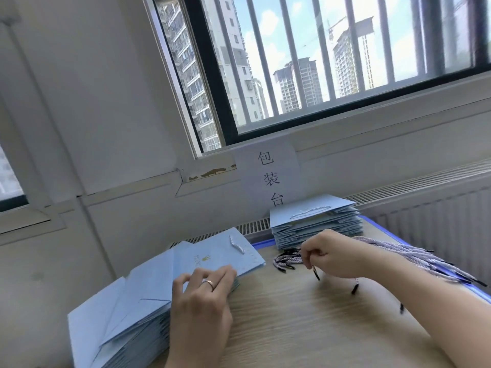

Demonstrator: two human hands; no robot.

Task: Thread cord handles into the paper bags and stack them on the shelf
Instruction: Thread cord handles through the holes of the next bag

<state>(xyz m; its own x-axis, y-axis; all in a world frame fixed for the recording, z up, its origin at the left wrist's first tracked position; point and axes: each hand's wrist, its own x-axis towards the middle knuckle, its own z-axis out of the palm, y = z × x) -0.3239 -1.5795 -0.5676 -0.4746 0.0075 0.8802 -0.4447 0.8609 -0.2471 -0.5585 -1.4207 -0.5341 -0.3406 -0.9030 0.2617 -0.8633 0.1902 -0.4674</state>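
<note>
A stack of flat light-blue paper bags lies on the left of the wooden table. The top bag shows a white twisted cord handle and a gold crown print. My left hand, with a ring, rests fingers-down on this stack's edge. My right hand pinches a lilac-and-white cord with a black tip, its other end hanging near my wrist. A bundle of loose cords lies to the right. A second stack of blue bags with handles stands at the back.
A paper sign with three printed characters hangs on the wall below a barred window. A radiator grille runs along the wall behind the table. The table has a blue rim.
</note>
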